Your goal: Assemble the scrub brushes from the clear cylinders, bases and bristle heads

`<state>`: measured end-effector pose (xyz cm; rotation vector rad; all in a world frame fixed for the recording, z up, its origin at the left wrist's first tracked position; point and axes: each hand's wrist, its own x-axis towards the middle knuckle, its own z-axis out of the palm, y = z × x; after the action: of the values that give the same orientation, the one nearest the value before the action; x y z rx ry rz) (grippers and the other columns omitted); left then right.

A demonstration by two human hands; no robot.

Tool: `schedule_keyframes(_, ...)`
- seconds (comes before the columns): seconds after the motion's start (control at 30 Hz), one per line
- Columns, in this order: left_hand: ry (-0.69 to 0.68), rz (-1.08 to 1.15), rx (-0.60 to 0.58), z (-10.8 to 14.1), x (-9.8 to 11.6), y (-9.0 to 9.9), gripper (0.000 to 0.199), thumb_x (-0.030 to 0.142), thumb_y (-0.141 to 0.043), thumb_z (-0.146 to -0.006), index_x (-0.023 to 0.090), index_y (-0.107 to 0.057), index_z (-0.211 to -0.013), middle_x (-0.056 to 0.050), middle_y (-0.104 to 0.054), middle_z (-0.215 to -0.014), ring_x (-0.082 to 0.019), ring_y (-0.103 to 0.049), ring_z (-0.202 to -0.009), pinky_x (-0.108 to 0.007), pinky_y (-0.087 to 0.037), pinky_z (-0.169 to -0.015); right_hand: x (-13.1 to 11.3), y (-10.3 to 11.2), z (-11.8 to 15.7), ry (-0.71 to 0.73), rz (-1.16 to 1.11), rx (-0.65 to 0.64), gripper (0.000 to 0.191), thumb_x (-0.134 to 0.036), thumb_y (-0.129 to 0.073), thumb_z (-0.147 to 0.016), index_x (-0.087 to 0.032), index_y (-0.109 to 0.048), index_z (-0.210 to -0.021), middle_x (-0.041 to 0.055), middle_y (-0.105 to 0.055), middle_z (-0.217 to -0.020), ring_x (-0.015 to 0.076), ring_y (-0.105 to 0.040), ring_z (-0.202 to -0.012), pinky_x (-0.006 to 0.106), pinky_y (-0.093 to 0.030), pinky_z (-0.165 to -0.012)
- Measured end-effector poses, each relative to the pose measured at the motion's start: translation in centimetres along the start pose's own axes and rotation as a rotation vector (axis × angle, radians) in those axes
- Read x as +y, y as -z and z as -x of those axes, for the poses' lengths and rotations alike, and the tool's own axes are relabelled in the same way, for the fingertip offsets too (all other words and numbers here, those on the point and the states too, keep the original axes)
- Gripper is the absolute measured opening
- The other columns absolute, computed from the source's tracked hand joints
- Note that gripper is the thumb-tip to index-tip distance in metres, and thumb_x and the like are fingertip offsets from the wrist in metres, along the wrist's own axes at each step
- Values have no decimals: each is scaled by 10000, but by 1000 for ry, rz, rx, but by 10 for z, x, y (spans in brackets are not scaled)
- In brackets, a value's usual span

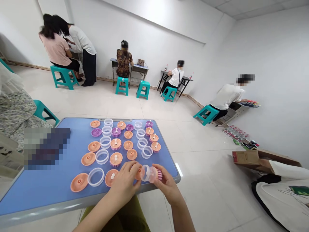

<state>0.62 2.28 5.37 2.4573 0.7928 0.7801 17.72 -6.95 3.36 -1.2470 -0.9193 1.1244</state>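
Note:
Over the near edge of a blue folding table [48,190], my left hand [124,180] grips an orange plastic disc [138,172], partly hidden by its fingers. My right hand [166,187] holds a pink bristled brush piece [158,174]. A clear plastic ring [147,173] sits between the disc and the bristles, close against both. Rows of parts cover the tabletop, including an orange disc [79,182], a clear ring [96,177], a pink bristled piece [116,159] and a purple disc [96,132].
A seated person in a patterned top [16,112] is at the table's left, and a person in a white top [282,196] sits lower right beside a cardboard box [256,159]. Several people sit on teal stools [143,89] along the far walls.

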Motion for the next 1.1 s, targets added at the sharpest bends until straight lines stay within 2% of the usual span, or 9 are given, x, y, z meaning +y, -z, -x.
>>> schedule_keyframes(0.07, 14, 110, 14, 0, 3, 4, 387, 62, -490, -683, 218, -489, -1036, -89, -575, -1051, -257, -568, -1010, -349, -530, -721, 2, 1, 0, 20, -17, -6, 437, -356, -701, -718, -261, -558, -1119, 34, -594, -1013, 173, -559, -880, 287, -463, -781)
schedule_keyframes(0.2, 6, 355, 53, 2, 9, 13, 406, 85, -532, -703, 226, -449, -1074, -71, -560, -1047, -235, -545, -1038, -357, -498, -824, 7, 4, -1, 65, -75, -10, 453, -360, -725, -687, -267, -580, -1106, 33, -604, -986, 175, -562, -854, 277, -466, -743)
schedule_keyframes(0.4, 123, 668, -13, 8, 15, 21, 451, 84, -567, -699, 259, -433, -1091, -37, -540, -1080, -184, -574, -989, -300, -501, -831, 7, 2, -1, 132, -203, -67, 507, -377, -784, -589, -292, -616, -1060, 33, -635, -973, 183, -580, -832, 277, -476, -709)
schedule_keyframes(0.53, 201, 692, -57, 11, 14, 24, 514, 109, -636, -666, 267, -460, -1123, -46, -550, -1141, -216, -546, -1061, -351, -453, -916, -1, 0, 0, 152, -155, -91, 503, -374, -776, -602, -284, -612, -1068, 51, -616, -1062, 208, -569, -924, 299, -470, -766)
schedule_keyframes(0.77, 218, 686, -84, 11, 13, 27, 527, 190, -701, -657, 275, -538, -1151, -51, -581, -1164, -250, -524, -1100, -387, -411, -967, -8, -3, 1, 183, -103, -94, 568, -345, -782, -611, -298, -559, -1131, 48, -591, -1101, 204, -567, -945, 296, -474, -780)
schedule_keyframes(0.97, 354, 961, -138, 11, 13, 22, 540, 155, -664, -671, 260, -511, -1179, -54, -575, -1207, -243, -524, -1128, -374, -422, -966, -22, -8, 5, 213, 15, -42, 520, -348, -772, -629, -278, -570, -1102, 54, -598, -1056, 194, -584, -879, 282, -503, -725)
schedule_keyframes(1.1, 400, 1058, -142, 11, 12, 20, 510, 148, -680, -659, 238, -533, -1139, -65, -602, -1165, -254, -544, -1100, -369, -450, -926, -31, -11, 9, 225, 179, -43, 536, -314, -749, -665, -269, -532, -1153, 72, -569, -1111, 214, -572, -950, 318, -493, -795)
